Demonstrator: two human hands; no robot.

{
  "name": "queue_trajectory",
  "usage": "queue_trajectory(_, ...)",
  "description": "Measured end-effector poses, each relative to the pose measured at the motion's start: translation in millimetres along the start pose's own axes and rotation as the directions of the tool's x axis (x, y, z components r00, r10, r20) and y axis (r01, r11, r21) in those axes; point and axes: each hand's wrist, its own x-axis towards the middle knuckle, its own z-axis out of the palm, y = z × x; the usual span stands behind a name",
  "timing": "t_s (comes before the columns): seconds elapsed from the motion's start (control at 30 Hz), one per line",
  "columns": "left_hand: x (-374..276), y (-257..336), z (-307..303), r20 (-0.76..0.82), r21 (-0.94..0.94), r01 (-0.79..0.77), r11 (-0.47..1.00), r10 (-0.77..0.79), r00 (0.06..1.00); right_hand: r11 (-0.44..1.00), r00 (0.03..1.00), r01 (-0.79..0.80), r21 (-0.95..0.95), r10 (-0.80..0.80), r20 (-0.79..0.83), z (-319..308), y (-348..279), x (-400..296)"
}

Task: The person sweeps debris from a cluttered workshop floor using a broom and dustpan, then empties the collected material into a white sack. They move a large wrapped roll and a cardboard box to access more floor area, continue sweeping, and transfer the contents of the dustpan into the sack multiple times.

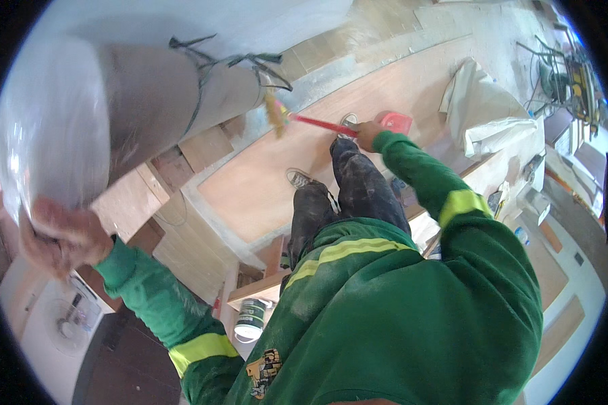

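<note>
My right hand (369, 135) is closed around the red handle (324, 124) of a small brush. Its yellowish bristles (273, 115) are close to the end of a large grey roll (152, 86) tied with dark straps (200, 86). Clear plastic film (55, 116) covers the near part of that roll. At the film's lower edge is my left hand (68, 238), blurred, with bent fingers; whether it grips the film is unclear. A red plastic object (396, 121) shows just beyond my right hand.
I stand on a pale wooden board (263, 187) on a dusty floor. A white sheet (486, 111) is draped at the right. Wooden planks (197, 243) lie left of my feet. A paint bucket (251, 319) and a standing fan (66, 324) are at the lower left.
</note>
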Motion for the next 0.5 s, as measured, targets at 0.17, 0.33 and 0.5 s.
queue_trajectory(0.17, -6, 5, 4, -0.047, 0.001, 0.154, 0.988, -0.154, 0.987, 0.982, 0.981, -0.184, 0.045, 0.181, 0.073, 19, 58, 83)
queue_trajectory(0.33, -9, -13, -10, -0.057, 0.299, 0.095, 0.949, -0.082, 0.995, 0.915, 0.913, -0.403, -0.033, 0.404, 0.045, -8, 258, 122)
queue_trajectory(0.5, -8, -9, -7, -0.043, 0.361, 0.099, 0.927, -0.089, 0.995, 0.716, 0.706, -0.685, 0.136, 0.698, -0.117, -76, 363, 84)
